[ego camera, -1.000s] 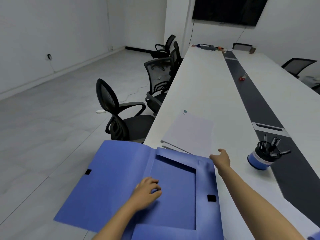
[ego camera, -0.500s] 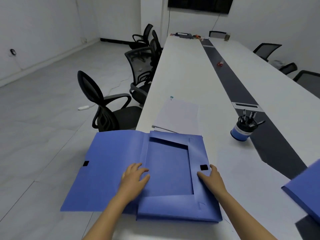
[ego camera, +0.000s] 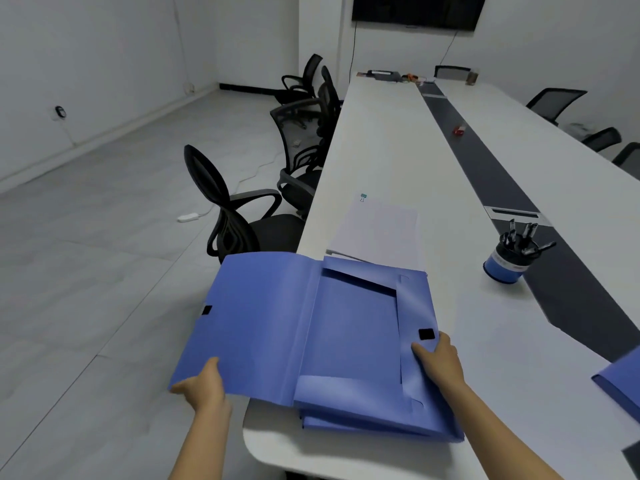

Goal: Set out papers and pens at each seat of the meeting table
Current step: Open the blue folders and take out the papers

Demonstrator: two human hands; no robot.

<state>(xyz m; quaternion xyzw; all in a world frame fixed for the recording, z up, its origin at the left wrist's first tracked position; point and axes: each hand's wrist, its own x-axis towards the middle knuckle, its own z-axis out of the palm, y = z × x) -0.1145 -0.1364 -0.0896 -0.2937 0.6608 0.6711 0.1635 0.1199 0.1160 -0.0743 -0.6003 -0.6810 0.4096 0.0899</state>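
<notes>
An open blue file box lies at the near left corner of the long white table, its lid flap hanging out past the table's left edge. My left hand grips the near outer corner of that flap. My right hand rests on the box's right inner flap, just below a black fastener patch. A stack of white papers with a small teal binder clip lies right behind the box. To the right, beside the dark centre strip, a blue cup holds several black pens.
Black mesh chairs line the left side of the table, more stand at the right. A second blue folder pokes in at the right edge. A small red item lies on the dark strip; clutter sits at the far end.
My left hand left the box's inside and took hold of the lid flap's outer corner. My right hand came back from the papers to the right flap. The view shifted.
</notes>
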